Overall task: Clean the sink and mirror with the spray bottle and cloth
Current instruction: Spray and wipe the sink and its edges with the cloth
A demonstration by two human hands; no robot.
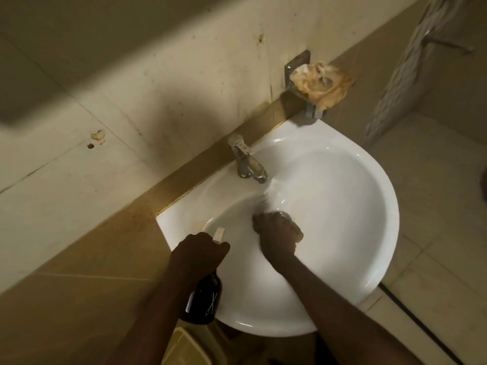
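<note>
**2 hands at work in a white corner basin**

A person leans over a white sink [363,212] set against a stained tiled wall [131,101], both bare forearms reaching in from below. The left hand [197,252] has its grip clamped around the neck of a dark spray bottle [204,299], whose pale nozzle [219,234] pokes out above the knuckles and points into the bowl; the bottle's body hangs below the hand, over the near-left rim. Just right of that grip, and apart from it, the right hand [278,231] is balled into a fist, its grip closed tight on a dark cloth [286,216] pressed against the bottom of the bowl. Only a small edge of the cloth shows past the fingers. Directly beyond the right grip stands a chrome tap [249,163], and water is blurred between its spout and the fist. Farther off, beyond and to the right of both grips, a metal wall bracket [296,75] carries a crumpled tan rag [322,83]. The mirror is out of sight.
</note>
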